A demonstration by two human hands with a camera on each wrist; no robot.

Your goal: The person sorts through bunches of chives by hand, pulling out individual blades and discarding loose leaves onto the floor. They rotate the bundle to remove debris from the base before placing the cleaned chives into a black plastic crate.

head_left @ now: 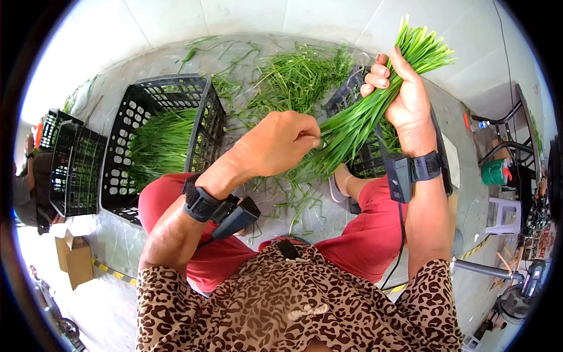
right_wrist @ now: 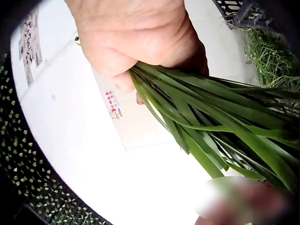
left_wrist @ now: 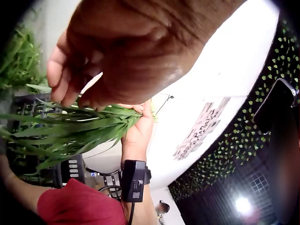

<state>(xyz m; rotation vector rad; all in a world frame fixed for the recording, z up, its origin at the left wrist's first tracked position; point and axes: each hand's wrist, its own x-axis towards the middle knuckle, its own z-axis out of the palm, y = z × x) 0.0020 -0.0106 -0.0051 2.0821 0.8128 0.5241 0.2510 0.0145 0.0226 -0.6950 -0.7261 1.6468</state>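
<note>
In the head view my right hand (head_left: 404,97) grips a thick bunch of garlic chives (head_left: 366,117) near its pale cut ends, which fan out above the thumb. The long green leaves droop down and to the left. My left hand (head_left: 278,144) is at the loose leaf side of the bunch, thumb and fingers curled together in a pinch at the leaves' edge. In the left wrist view the left hand's fingertips (left_wrist: 70,96) are right at the leaves. The right wrist view shows the right palm wrapped round the chives (right_wrist: 211,112).
A black plastic crate (head_left: 211,117) with chives laid in it stands at left, and another dark crate (head_left: 372,158) sits under the bunch at right. Loose greens (head_left: 299,79) pile on the floor by the wall. Further out are a cardboard box (head_left: 74,258) and a stool (head_left: 504,214).
</note>
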